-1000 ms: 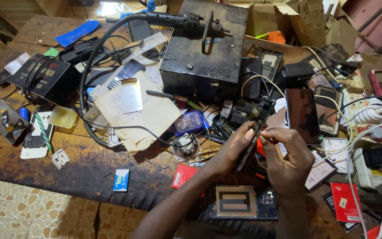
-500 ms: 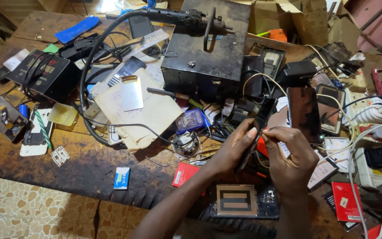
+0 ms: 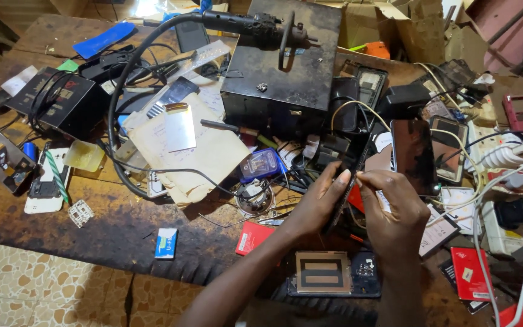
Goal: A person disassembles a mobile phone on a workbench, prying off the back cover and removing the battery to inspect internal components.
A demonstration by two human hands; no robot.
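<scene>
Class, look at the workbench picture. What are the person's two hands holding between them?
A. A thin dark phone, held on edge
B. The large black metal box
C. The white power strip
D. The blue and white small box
A: the left hand and right hand together grip a thin dark phone on edge, while the blue and white small box lies apart on the bench.

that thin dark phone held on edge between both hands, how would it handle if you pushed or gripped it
The thin dark phone looks stiff and flat, so it probably won't flop. Held on edge by the left hand and right hand, it would likely tip flat if released. Its smooth, slim faces may be slippery and crack-prone.
</scene>
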